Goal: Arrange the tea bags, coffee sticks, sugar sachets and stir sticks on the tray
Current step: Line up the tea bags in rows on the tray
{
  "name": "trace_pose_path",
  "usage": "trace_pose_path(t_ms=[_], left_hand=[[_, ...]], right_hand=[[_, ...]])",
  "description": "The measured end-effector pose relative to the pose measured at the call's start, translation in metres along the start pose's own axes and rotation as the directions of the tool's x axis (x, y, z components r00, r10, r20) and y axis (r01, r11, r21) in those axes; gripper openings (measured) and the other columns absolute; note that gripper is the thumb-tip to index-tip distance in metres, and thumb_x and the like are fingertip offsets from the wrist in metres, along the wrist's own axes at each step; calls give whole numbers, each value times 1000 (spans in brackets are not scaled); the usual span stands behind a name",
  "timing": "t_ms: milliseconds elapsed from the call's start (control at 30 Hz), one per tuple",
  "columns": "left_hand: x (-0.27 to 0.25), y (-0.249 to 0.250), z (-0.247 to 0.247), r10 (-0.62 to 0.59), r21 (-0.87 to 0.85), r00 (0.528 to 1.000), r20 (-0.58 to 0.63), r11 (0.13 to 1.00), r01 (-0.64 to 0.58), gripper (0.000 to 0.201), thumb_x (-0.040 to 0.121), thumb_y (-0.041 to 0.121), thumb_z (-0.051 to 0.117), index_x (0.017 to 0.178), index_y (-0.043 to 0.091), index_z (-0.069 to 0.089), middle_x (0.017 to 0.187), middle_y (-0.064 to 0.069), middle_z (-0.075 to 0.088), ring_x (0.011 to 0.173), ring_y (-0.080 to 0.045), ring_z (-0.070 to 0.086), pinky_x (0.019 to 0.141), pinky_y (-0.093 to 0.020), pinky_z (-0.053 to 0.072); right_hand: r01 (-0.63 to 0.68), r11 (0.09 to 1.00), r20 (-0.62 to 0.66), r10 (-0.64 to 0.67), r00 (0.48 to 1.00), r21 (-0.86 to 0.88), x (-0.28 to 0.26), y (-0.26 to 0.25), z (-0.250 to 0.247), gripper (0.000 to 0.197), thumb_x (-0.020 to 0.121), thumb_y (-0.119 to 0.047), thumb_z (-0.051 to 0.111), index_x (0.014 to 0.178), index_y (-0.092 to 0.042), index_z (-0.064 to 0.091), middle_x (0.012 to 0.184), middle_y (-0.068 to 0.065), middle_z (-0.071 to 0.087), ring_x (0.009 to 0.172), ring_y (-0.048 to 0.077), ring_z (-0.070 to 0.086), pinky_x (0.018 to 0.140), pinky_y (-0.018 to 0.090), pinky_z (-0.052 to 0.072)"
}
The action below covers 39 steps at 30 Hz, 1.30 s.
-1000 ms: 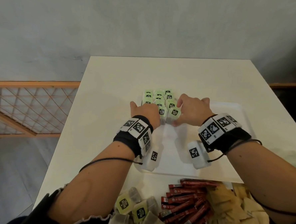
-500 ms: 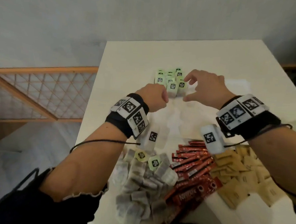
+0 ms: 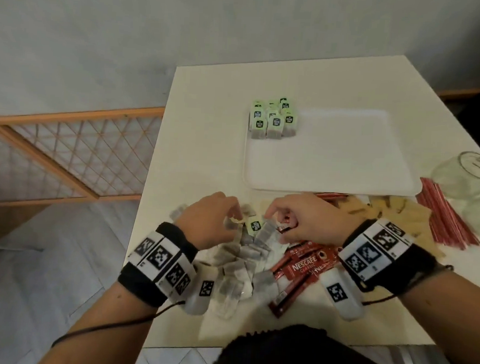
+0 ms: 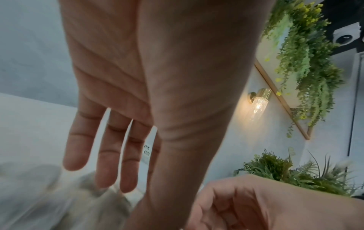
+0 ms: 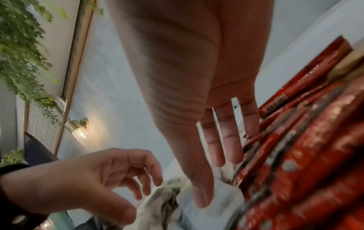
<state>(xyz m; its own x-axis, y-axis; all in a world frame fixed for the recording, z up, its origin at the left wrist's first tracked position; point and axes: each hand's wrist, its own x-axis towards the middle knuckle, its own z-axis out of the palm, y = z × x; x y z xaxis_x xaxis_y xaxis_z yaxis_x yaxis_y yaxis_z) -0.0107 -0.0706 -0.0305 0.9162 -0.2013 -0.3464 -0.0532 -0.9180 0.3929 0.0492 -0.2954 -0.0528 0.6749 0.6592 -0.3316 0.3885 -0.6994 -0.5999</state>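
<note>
Two hands over the loose tea bag pile (image 3: 240, 255) at the near tabletop (image 3: 206, 157) edge, head view. Left hand (image 3: 208, 222) curled, fingertips at a tea bag; real pinch or not, can't tell. Right hand (image 3: 306, 222) curled just beside a green-tagged bag (image 3: 254, 225), over coffee sticks (image 3: 304, 267). Arranged tea bags (image 3: 273, 119) sit at the tray (image 3: 331, 184) far-left corner, well apart from both hands. Sugar sachets (image 3: 394, 211), stir sticks (image 3: 444, 219) right of the hands.

Left wrist view: left hand's fingers (image 4: 107, 149) straight, spread, above blurred tea bags (image 4: 78, 202).

Right wrist view: right hand's fingers (image 5: 214, 140) straight, thumb touching a tea bag (image 5: 206, 207), coffee sticks (image 5: 295, 163) alongside.
</note>
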Motion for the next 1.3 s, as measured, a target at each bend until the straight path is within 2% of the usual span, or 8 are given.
trace_pose_path(t_ms=[167, 367, 500, 633, 867, 1000, 1167, 1300], left_hand=[[-8, -7, 22, -51, 23, 995, 81, 999, 49, 66, 69, 26, 82, 127, 27, 50, 121, -3, 39, 105, -22, 48, 93, -35, 48], [-5, -4, 30, -45, 12, 995, 92, 999, 44, 74, 62, 22, 88, 125, 27, 50, 118, 0, 38, 101, -22, 52, 88, -38, 51], [0, -3, 30, -45, 69, 994, 100, 997, 38, 61, 65, 21, 87, 116, 20, 53, 115, 0, 48, 102, -23, 53, 85, -33, 47], [8, -3, 27, -66, 200, 989, 134, 979, 39, 36, 72, 35, 84, 76, 15, 54, 83, 1, 54, 78, -20, 54, 64, -25, 40], [13, -4, 16, -121, 189, 982, 144, 978, 93, 31, 81, 36, 73, 81, 15, 52, 88, -2, 57, 77, -18, 54, 65, -27, 43], [10, -2, -3, -86, -174, 994, 68, 980, 97, 33, 84, 36, 73, 100, 12, 58, 88, -1, 64, 64, -11, 61, 53, -23, 48], [13, 4, -7, -114, -559, 980, -162, 829, 4, 33, 80, 21, 78, 107, 13, 60, 94, -5, 68, 70, -20, 71, 63, -35, 61], [23, 13, 3, -240, -793, 957, -160, 609, 20, 26, 79, 10, 79, 94, 1, 59, 99, -21, 67, 83, -31, 72, 69, -37, 62]], right_hand=[[-38, 975, -23, 34, 999, -219, -8, -6, 21, 62, 68, -46, 81, 123, -35, 52, 97, -13, 54, 79, 4, 50, 77, 28, 43], [-132, 941, -115, 100, 988, -311, -9, -15, 33, 54, 74, -51, 75, 112, -26, 47, 97, -9, 57, 88, 14, 52, 77, 33, 34], [-140, 958, -121, 113, 986, -249, -13, -18, 34, 47, 79, -40, 75, 112, -22, 48, 92, -8, 55, 85, 15, 49, 73, 29, 29], [-134, 970, -155, 104, 982, -201, -17, -14, 33, 34, 80, -33, 75, 108, -23, 57, 96, -8, 60, 92, 15, 56, 78, 31, 40], [-128, 991, -258, 135, 957, 42, -24, -6, 18, 5, 85, -21, 73, 88, -20, 69, 83, -12, 63, 76, 4, 59, 67, 14, 44], [-45, 993, -325, 80, 942, 114, -29, -4, 7, 8, 91, -29, 65, 93, -21, 69, 88, -14, 62, 82, 3, 58, 71, 15, 42], [-13, 991, -340, 59, 939, 136, -33, -14, -9, 7, 97, -29, 56, 97, -24, 61, 76, -6, 62, 73, 16, 64, 64, 22, 46], [16, 973, -372, 73, 925, 229, -26, -17, -18, 16, 93, -16, 62, 106, -24, 58, 71, 4, 60, 57, 14, 67, 56, 17, 52]])
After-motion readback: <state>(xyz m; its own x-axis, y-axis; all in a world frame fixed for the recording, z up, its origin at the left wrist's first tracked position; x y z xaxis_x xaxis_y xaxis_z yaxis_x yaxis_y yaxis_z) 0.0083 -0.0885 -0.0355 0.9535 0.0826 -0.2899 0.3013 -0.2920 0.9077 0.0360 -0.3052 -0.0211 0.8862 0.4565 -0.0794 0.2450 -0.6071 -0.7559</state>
